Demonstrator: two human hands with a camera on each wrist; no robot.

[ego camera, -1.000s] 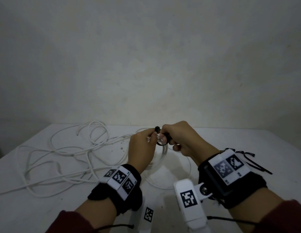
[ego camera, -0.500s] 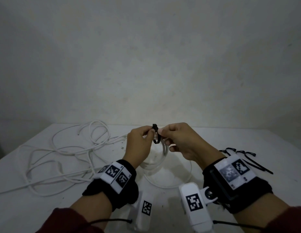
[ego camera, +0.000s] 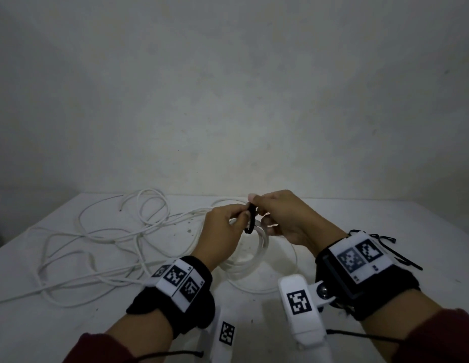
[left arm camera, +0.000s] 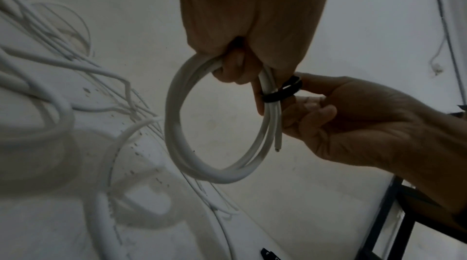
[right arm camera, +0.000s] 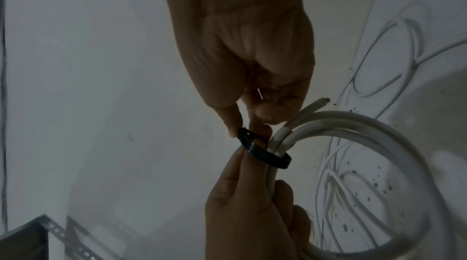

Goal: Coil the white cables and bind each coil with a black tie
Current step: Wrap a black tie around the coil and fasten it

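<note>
Above the white table (ego camera: 333, 218) my left hand (ego camera: 241, 216) grips a small coil of white cable (ego camera: 257, 250) by its top, and the coil hangs below the fingers. A black tie (ego camera: 251, 221) is looped round the coil's strands just beside that grip. My right hand (ego camera: 257, 208) pinches the tie's end between thumb and forefinger. In the left wrist view the coil (left arm camera: 177, 124) hangs as a ring with the tie (left arm camera: 280, 92) on its right side. In the right wrist view the tie (right arm camera: 265, 152) wraps the coil (right arm camera: 353, 124), and one cable end sticks up.
A tangle of loose white cables (ego camera: 110, 244) covers the left half of the table. One more loop of cable (ego camera: 264, 289) lies under the hands. Several spare black ties (ego camera: 385, 241) lie at the right behind my right wrist. A grey wall rises behind the table.
Both hands stayed together over the table's middle. The right hand's fingers shifted on the tie, and its loop round the coil now stands narrower and upright.
</note>
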